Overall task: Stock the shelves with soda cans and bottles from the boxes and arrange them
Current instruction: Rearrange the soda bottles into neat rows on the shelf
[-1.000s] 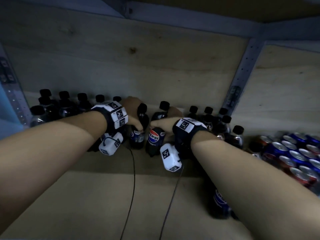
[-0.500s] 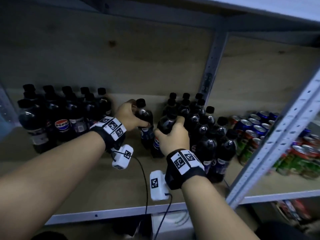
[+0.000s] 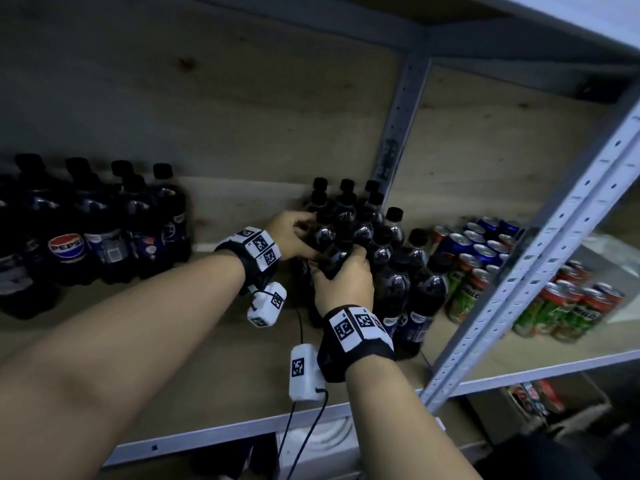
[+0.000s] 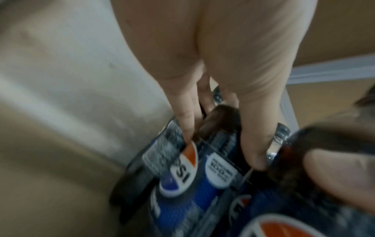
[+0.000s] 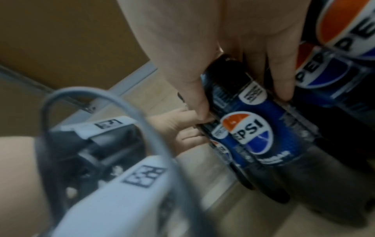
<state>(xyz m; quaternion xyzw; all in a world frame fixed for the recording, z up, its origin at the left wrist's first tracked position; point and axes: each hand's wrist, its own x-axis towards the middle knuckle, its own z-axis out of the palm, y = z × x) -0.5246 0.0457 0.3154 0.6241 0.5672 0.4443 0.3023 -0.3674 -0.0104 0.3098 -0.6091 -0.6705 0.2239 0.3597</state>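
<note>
Gripping dark Pepsi bottles at the left edge of a packed cluster, both hands work side by side on the wooden shelf (image 3: 173,382). The left hand (image 3: 294,233) reaches in from the left and its fingers (image 4: 187,125) curl round the shoulder of one bottle (image 4: 213,144), the thumb (image 4: 253,144) pressed down the label on the other side. The right hand (image 3: 346,282) sits just in front of it, nearer the shelf edge, wrapped round the upper body of a second bottle (image 5: 253,128); in the right wrist view its thumb (image 5: 194,99) and fingers (image 5: 282,77) pinch the bottle above the round Pepsi logo. These two bottles stand upright and touch each other, and they press against the rest of the bottle cluster (image 3: 398,265), which runs back toward the rear panel and rightward to a grey upright post (image 3: 401,109). Well apart to the left stands a separate row of Pepsi bottles (image 3: 97,230), with bare shelf between it and the hands. To the right of the cluster, blue cans (image 3: 485,237) and green cans (image 3: 467,292) sit packed together, and more green cans (image 3: 571,306) lie beyond the front post (image 3: 540,258). Each wrist carries a black band with white coded tags and a small white camera box (image 3: 304,372) with a cable hanging down.
</note>
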